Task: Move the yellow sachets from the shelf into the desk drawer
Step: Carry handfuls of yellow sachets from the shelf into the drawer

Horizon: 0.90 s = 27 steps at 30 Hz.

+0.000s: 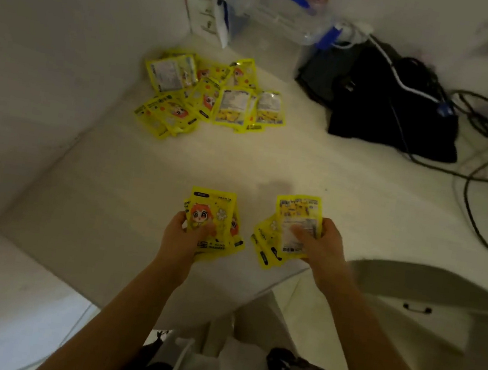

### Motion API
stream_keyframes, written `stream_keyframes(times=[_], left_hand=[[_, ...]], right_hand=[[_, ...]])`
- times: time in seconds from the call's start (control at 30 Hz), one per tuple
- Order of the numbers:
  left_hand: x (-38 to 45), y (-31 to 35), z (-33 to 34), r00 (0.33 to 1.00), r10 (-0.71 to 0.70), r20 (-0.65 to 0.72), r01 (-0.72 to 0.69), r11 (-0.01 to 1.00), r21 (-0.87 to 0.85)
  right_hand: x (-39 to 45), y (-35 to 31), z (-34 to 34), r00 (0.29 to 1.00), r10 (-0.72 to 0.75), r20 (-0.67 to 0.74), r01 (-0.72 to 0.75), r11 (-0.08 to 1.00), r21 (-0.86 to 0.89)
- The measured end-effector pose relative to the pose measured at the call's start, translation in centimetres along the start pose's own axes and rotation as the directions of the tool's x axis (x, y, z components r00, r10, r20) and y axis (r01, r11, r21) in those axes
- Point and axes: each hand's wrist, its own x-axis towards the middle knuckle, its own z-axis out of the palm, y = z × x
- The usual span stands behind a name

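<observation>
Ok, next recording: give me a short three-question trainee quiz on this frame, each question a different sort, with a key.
1. True or false: the left hand holds nothing.
2. Multiple choice: the loose pile of sachets lies A) near the wall corner at the back left, B) on the black bag, C) on the floor.
3. Fill in: the top sachet in the right hand shows its ____ side, with printed text rather than the cartoon face.

Key: 1 false, it grips a fan of yellow sachets; 2 A; 3 back.

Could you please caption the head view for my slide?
Left hand and right hand each hold yellow sachets; more lie in a pile behind.
</observation>
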Motion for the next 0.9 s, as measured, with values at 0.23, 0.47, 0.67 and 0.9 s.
stream_keyframes(times=[0.23,0.47,0.67,0.9], left_hand=[[-2.2,-2.9,2.5,0.968,0.035,0.248,-0.106,0.955,0.277],[-5.7,-6.5,8.3,0.886,-0.031,0.463,-0.185,0.892,0.413],[-11.2,-12.5,13.2,0.81,-0.12,0.574,-0.264,0.8,0.539],[-20.2,-21.3,17.5,0.763,-0.195,0.616,-0.284,0.755,0.591]], right_hand=[[-5.7,5.1,-5.1,0.981,0.055,-0.188,-0.033,0.992,0.12],[-12.0,10.7,-11.5,0.93,0.134,-0.342,-0.039,0.962,0.271],[-19.0,16.7,-17.2,0.852,0.249,-0.46,-0.027,0.899,0.436],[-27.1,24.4,-24.9,0.79,0.328,-0.517,-0.003,0.847,0.532]])
